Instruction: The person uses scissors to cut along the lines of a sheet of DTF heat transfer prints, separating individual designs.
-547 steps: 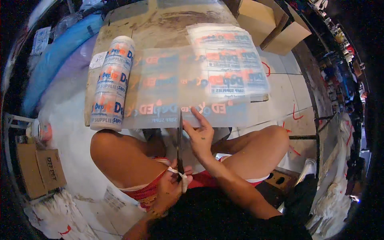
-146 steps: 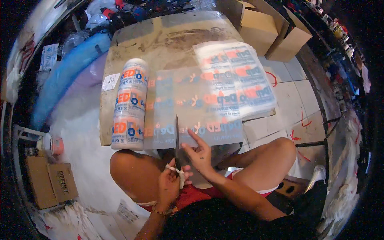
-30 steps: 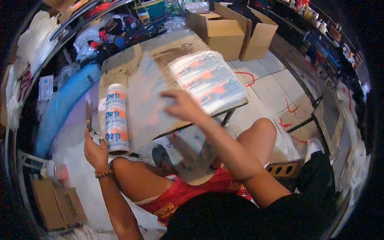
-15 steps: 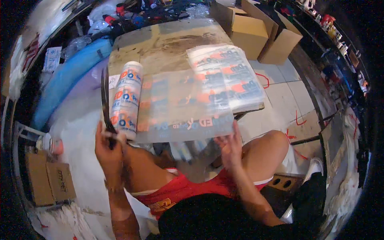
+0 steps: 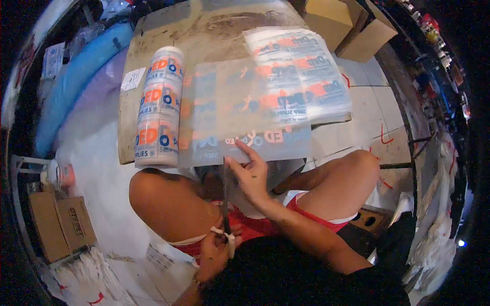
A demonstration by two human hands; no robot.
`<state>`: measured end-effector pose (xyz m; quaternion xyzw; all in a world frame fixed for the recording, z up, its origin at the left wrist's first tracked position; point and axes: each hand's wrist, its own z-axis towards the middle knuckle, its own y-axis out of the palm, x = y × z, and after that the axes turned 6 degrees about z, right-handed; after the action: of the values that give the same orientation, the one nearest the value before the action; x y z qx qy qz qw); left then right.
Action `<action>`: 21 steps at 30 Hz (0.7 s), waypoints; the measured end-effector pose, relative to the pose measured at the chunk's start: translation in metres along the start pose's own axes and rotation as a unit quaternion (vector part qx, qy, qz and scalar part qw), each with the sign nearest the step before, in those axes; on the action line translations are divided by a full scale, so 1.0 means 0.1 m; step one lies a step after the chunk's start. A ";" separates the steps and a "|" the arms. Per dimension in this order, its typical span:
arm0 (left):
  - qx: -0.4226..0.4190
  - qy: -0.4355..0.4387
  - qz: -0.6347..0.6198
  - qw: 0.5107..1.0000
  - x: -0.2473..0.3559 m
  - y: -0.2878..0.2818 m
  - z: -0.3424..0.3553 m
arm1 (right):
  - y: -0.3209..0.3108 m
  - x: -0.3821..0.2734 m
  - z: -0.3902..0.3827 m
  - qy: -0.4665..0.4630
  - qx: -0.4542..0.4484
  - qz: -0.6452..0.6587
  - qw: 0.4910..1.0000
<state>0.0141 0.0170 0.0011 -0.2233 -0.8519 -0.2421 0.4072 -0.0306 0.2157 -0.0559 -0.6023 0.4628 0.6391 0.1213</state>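
A roll of clear plastic film (image 5: 159, 109) with orange and blue print lies at the left of the low board (image 5: 214, 30). From it a loose printed plastic sheet (image 5: 245, 127) stretches right, partly over a stack of printed plastic sheets (image 5: 321, 81). My right hand (image 5: 250, 178) is at the loose sheet's near edge, thumb and forefinger on it. Low near my lap, my left hand (image 5: 214, 252) grips scissors (image 5: 226, 199) with pale wrapped handles. Their dark blades point away from me, tips close to my right thumb at the sheet's edge.
Open cardboard boxes (image 5: 326, 20) stand beyond the board at the right. A long blue bundle (image 5: 76, 92) lies along the left, with a smaller carton (image 5: 61, 224) nearer me. My bent knees (image 5: 347, 178) flank the board's near edge.
The scissors in my left hand have come from beside the roll down to my lap. My right hand has shifted left from the sheet's right corner to mid-edge. My view has tilted nearer.
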 end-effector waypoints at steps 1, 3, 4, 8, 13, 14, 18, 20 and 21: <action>0.000 -0.014 0.016 1.000 0.01 0.00 0.04 | 0.02 0.00 0.00 0.000 0.007 -0.001 1.000; -0.005 -0.040 0.048 0.998 0.05 0.01 0.14 | -0.03 0.06 0.04 -0.026 0.002 -0.026 0.999; -0.009 -0.039 0.038 0.998 0.06 0.01 0.19 | -0.05 0.08 0.05 -0.041 0.001 -0.039 0.998; -0.040 -0.067 -0.125 0.989 -0.12 -0.12 0.37 | -0.03 0.02 0.04 -0.009 0.003 -0.047 0.999; 0.006 -0.134 -0.213 0.968 -0.03 -0.05 0.41 | -0.02 0.00 0.05 0.005 0.001 -0.010 1.000; -0.013 -0.133 -0.204 0.970 -0.07 -0.09 0.41 | -0.03 0.00 0.05 0.015 0.004 -0.011 1.000; -0.016 -0.040 0.012 0.999 0.14 0.06 0.30 | -0.06 0.05 0.07 -0.008 0.004 -0.033 0.999; 0.005 -0.050 -0.044 0.998 0.15 0.09 0.26 | -0.05 0.07 0.07 -0.024 0.004 -0.033 0.999; 0.015 -0.054 -0.072 0.996 0.15 0.10 0.26 | -0.01 0.02 0.06 -0.019 0.007 -0.022 1.000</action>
<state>-0.0035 0.0430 0.0013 -0.1674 -0.8900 -0.2456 0.3458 -0.0342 0.2204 -0.0590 -0.5993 0.4514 0.6443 0.1482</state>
